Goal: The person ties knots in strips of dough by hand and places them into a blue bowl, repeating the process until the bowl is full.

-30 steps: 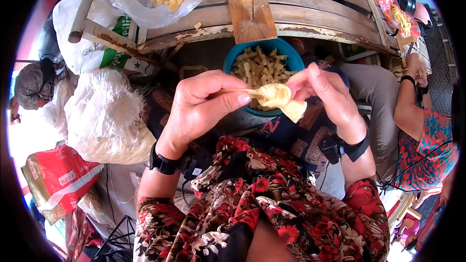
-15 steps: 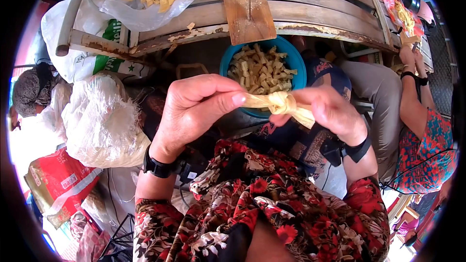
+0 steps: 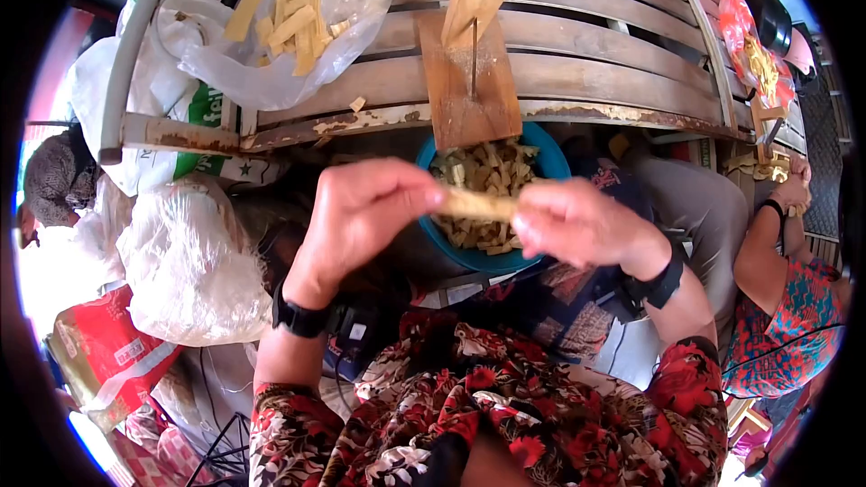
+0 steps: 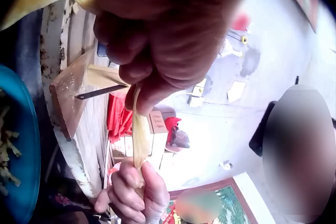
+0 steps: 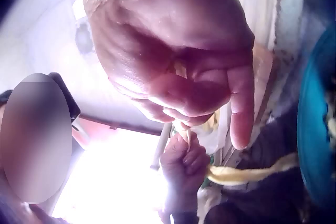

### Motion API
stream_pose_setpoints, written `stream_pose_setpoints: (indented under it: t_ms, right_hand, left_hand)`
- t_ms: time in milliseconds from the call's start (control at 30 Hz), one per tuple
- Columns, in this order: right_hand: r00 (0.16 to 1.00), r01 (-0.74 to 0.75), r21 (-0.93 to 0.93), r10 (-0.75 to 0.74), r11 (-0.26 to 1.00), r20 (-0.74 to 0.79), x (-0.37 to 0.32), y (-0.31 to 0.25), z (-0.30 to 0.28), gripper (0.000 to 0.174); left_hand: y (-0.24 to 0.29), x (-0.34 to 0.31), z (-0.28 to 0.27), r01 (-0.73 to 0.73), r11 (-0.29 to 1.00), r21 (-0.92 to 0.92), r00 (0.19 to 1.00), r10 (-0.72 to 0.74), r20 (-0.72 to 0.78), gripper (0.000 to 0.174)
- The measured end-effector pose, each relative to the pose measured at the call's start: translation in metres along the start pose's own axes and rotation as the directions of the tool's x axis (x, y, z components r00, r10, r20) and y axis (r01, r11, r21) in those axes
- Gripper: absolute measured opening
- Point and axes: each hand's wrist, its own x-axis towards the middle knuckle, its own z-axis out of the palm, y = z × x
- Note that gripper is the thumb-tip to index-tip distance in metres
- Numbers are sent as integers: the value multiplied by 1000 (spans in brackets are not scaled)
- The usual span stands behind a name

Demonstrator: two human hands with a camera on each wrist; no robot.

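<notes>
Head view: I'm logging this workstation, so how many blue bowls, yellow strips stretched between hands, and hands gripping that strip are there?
blue bowl: 1
yellow strip: 1
hands gripping it, left hand and right hand: 2
Total: 4

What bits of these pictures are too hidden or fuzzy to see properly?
Head view: the pale strip is motion-blurred; its ends vanish inside the left hand and right hand.
Head view: the wooden board and both hands cover much of the blue bowl.
Left wrist view: the bowl is cut off by the left edge.
Right wrist view: the right hand's curled fingers hide the strip's end.
</notes>
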Motion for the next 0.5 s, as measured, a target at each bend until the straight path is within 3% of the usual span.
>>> stream_pose_setpoints:
  t_ms: [33, 100, 167, 200, 300, 333, 400, 467, 500]
  right_hand:
    - [994, -82, 11, 83, 997, -68, 9, 1, -10, 32]
    - [934, -42, -171, -22, 984, -358, 42, -1, -27, 31]
    - [850, 61, -352, -233, 934, -473, 68, 10, -38, 31]
    - [816, 50, -369, -251, 928, -521, 76, 11, -43, 30]
    - [625, 25, -635, -508, 772, -593, 98, 27, -48, 27]
    - [639, -100, -650, -452, 753, -622, 100, 30, -48, 26]
    - [674, -107, -555, -350, 825, -650, 90, 29, -51, 26]
    - [735, -163, -493, -228, 855, -638, 72, 21, -48, 35]
    - [728, -72, -536, -322, 841, -605, 66, 20, -41, 36]
  left_hand:
    - [-6, 14, 1, 74, 995, -69, 997, -75, -25, 13]
    - [-22, 53, 7, 90, 995, -38, 985, -95, -147, 17]
    - [-34, 75, 11, 98, 995, -9, 968, -97, -231, 19]
    - [-35, 84, 13, 78, 996, 44, 965, -64, -254, 20]
    - [-42, 98, 22, 86, 973, 215, 950, -15, -311, 20]
    - [-51, 102, 28, 112, 952, 283, 944, -12, -330, 19]
    - [-54, 101, 25, 136, 941, 310, 941, -25, -336, 21]
    - [-46, 87, 21, 144, 988, 53, 951, -124, -283, 22]
    - [-39, 78, 20, 152, 986, -76, 955, -166, -244, 23]
